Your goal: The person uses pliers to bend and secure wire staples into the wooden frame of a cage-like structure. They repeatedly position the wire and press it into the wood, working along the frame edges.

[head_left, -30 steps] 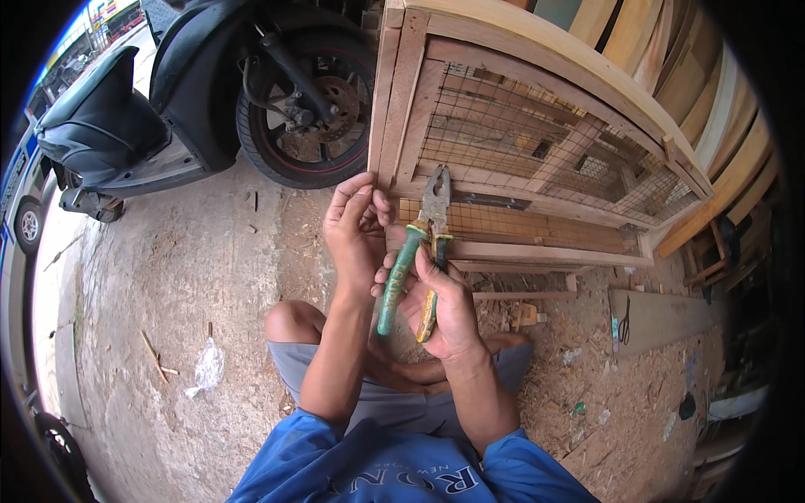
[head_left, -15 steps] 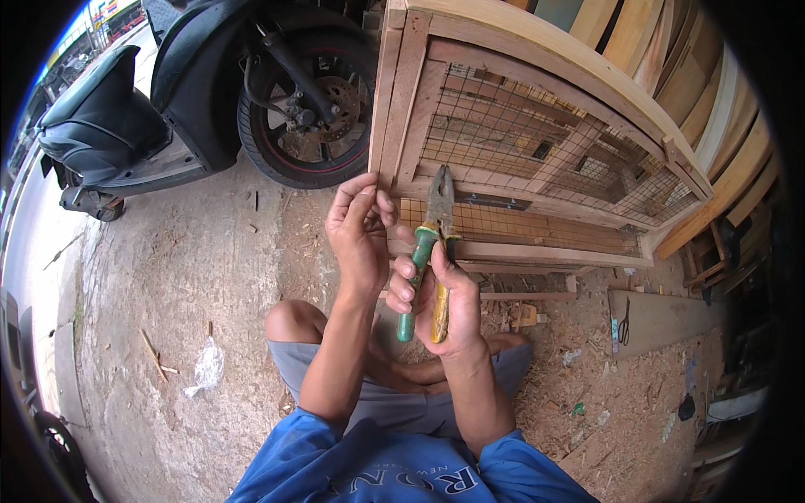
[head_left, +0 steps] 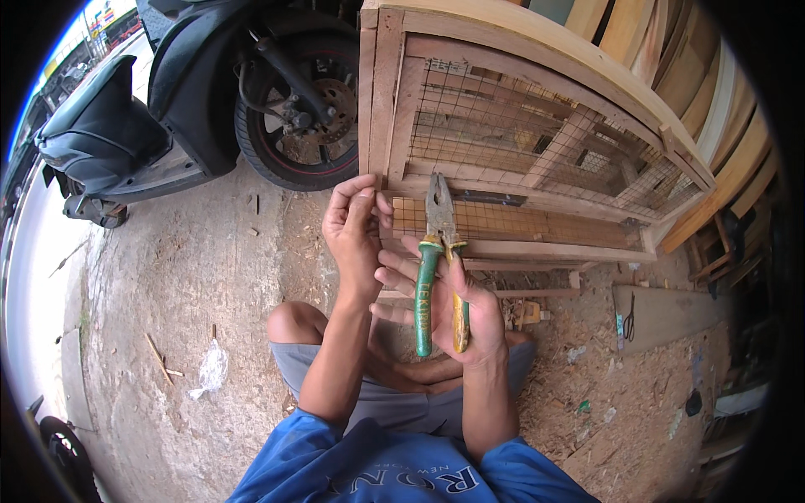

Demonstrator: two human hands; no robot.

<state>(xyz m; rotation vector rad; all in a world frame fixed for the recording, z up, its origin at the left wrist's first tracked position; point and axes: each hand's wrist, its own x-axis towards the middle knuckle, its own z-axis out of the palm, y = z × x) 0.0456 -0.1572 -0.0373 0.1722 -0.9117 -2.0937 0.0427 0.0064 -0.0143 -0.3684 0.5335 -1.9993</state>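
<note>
My right hand (head_left: pixel 480 323) holds a pair of combination pliers (head_left: pixel 440 220) with worn green and yellow handles. The jaws point away from me and the handles lie across the palm. My thumb is against the yellow handle while the fingers are stretched loosely behind the green one. My left hand (head_left: pixel 350 239) is closed in a pinch just left of the pliers, by the lower left corner of a wooden frame (head_left: pixel 387 101) with wire mesh (head_left: pixel 470 109). Whatever sits between its fingertips is too small to make out.
A dark scooter (head_left: pixel 197 109) stands at the far left. Boards (head_left: pixel 671 50) lean at the far right. Black-handled scissors (head_left: pixel 629 318) lie on a flat panel (head_left: pixel 671 314) at the right. Wood shavings and a clear plastic bag (head_left: pixel 213 369) litter the floor.
The fingers of my right hand have loosened and spread, and the pliers have turned slightly and shifted nearer to me. My left hand keeps its pinch. The view has shifted a little.
</note>
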